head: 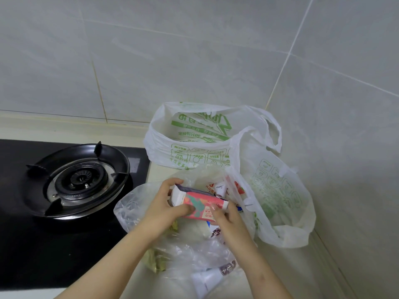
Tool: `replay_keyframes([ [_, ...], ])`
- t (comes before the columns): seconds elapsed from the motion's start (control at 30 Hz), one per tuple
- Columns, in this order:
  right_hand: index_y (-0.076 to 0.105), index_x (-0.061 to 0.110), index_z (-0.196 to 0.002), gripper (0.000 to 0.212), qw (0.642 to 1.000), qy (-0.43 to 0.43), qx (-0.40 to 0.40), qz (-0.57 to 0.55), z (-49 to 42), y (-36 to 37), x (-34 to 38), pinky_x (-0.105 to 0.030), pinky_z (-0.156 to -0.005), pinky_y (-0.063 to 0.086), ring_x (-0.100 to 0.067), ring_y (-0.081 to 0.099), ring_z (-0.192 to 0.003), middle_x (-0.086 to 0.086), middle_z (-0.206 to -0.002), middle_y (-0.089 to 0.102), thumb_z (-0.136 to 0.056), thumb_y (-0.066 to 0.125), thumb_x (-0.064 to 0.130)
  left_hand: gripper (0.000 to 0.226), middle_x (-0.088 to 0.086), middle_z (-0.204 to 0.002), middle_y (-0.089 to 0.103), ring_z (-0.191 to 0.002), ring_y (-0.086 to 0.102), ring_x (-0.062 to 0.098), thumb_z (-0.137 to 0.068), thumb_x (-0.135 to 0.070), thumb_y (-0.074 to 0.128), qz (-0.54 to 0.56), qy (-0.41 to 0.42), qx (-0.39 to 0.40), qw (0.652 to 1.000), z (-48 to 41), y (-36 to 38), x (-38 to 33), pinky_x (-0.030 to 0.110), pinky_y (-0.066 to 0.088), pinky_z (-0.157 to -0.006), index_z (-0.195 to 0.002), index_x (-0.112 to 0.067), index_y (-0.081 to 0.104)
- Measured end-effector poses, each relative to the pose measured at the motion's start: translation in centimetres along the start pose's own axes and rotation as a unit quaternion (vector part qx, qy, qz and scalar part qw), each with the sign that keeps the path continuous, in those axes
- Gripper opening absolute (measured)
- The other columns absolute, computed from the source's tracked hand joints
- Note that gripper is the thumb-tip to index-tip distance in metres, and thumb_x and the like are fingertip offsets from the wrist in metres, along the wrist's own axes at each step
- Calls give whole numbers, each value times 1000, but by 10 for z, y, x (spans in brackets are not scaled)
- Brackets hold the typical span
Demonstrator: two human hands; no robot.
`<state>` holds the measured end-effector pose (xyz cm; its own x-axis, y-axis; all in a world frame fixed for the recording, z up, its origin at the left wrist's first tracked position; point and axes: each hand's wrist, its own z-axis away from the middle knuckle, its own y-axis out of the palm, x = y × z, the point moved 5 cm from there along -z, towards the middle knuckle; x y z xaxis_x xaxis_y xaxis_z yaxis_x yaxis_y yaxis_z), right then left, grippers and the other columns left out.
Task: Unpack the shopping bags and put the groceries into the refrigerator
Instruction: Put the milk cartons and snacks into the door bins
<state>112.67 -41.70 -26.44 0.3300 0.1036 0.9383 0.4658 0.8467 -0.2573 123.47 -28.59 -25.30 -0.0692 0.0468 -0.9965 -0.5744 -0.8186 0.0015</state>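
A pink and white carton (200, 202) with a dark top is held above a clear plastic bag (133, 209) on the counter. My left hand (166, 201) grips its left end, fingers curled over the top and thumb on the front. My right hand (224, 219) pinches its lower right corner. Several white packets (220, 187) lie in the bag behind the carton. Another white tube-shaped packet (210, 278) lies in clear plastic near the bottom. Two white shopping bags with green print stand behind: one open at the back (190, 147), one slumped at the right (278, 197).
A black gas hob (28, 251) with a round burner (78, 180) fills the left side, close to the bags. Grey tiled walls (194, 61) meet in a corner at the right. A greenish-yellow item (156, 260) shows under the clear plastic below my left arm.
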Motion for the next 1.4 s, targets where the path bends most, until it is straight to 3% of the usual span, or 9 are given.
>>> replay_keyframes([
  [0.1,38,37,-133,46,999,-19,-21,-25,-1,-3,3,-22,-77,49,-3,62,-95,13,-100,65,-90,52,43,61,0,-95,62,-82,62,17,-43,-29,76,-135,24,15,991,-2,2,1,37,51,-76,-98,-32,49],
  [0.17,40,50,-122,32,999,-36,-20,-29,0,-5,8,-27,-76,51,4,61,-87,21,-97,64,-94,49,38,59,-6,-92,62,-74,60,8,-47,-32,74,-239,51,26,969,-2,5,-1,27,49,-68,-99,-30,47],
  [0.33,43,50,-108,33,995,-90,-9,-45,-1,-2,20,-6,-72,45,20,56,-84,30,-104,54,-98,47,19,75,-12,-110,52,-99,52,7,-54,-53,61,-419,101,46,901,-6,11,-1,21,41,-74,-123,-31,42],
  [0.43,42,48,-113,33,996,-90,-7,-22,-5,0,15,-19,-84,50,7,60,-99,30,-108,58,-101,40,18,78,-13,-110,51,-98,54,10,-59,-74,53,-457,76,32,886,-7,10,0,27,45,-75,-123,-32,39],
  [0.53,44,47,-115,37,988,-73,-4,137,-9,-3,6,-28,-68,49,-13,66,-90,6,-101,66,-99,38,15,56,-7,-105,58,-89,58,15,-77,-65,55,-452,55,-39,890,-5,2,2,29,44,-68,-114,-25,41],
  [0.7,54,38,-116,26,882,-80,-20,464,-9,-11,-9,-28,-72,39,-25,54,-102,2,-102,68,-94,44,29,59,-6,-106,58,-87,57,14,-79,-61,58,-425,72,-77,899,-3,-3,10,26,40,-63,-120,-21,40],
  [0.9,55,33,-111,29,850,-44,3,525,-10,-20,-10,-28,-97,26,-15,51,-110,10,-119,55,-85,57,45,63,-5,-105,59,-86,57,14,-77,-58,62,-403,93,-90,906,-3,-6,17,25,39,-64,-122,-19,42],
  [1.23,13,43,-145,82,811,34,175,557,-10,-19,-27,-48,-115,1,-24,-7,-145,4,-157,-4,-79,61,40,69,-3,-114,57,-95,57,17,-78,-58,61,-424,83,-71,899,-5,-2,25,25,43,-72,-129,-19,38],
  [1.4,26,44,-138,76,828,9,124,547,-8,-14,-27,-45,-112,13,-26,11,-139,5,-150,15,-73,65,42,66,-4,-111,57,-89,56,14,-78,-54,63,-398,62,-78,912,-9,-5,25,25,42,-69,-127,-18,38],
])
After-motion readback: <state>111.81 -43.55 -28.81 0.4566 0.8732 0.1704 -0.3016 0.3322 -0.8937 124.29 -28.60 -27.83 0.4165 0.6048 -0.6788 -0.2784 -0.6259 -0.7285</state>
